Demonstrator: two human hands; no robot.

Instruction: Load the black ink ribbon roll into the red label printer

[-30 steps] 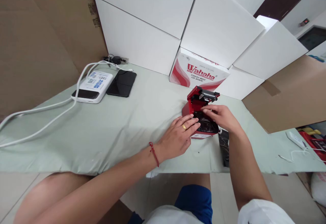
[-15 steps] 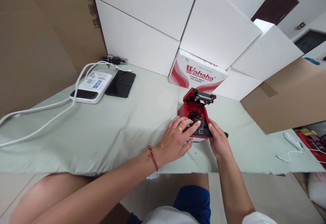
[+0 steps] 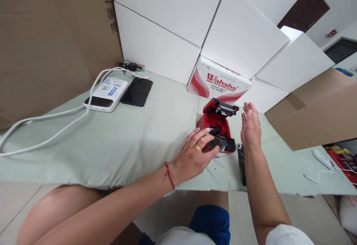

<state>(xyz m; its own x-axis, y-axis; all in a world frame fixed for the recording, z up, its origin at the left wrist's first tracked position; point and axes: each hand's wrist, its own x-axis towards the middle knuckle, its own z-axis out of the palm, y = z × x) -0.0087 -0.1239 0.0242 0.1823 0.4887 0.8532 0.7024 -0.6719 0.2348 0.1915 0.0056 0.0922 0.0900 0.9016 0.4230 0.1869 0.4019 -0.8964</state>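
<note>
From the left, we find a white power bank (image 3: 109, 93) beside a black phone (image 3: 137, 91). Our left hand (image 3: 193, 152), partly open, rests on the near-left edge of the red device (image 3: 216, 121), lid raised, on the table (image 3: 164, 126); we cannot confirm a grip. Our right hand (image 3: 251, 126), fingers extended, visibly unloaded, is just beside it.

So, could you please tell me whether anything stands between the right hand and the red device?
Nothing visible does: only a strip of green cloth shows between the right hand and the red device. The dark object lies nearer the cloth's edge; the left hand is on the device's left side.
</note>
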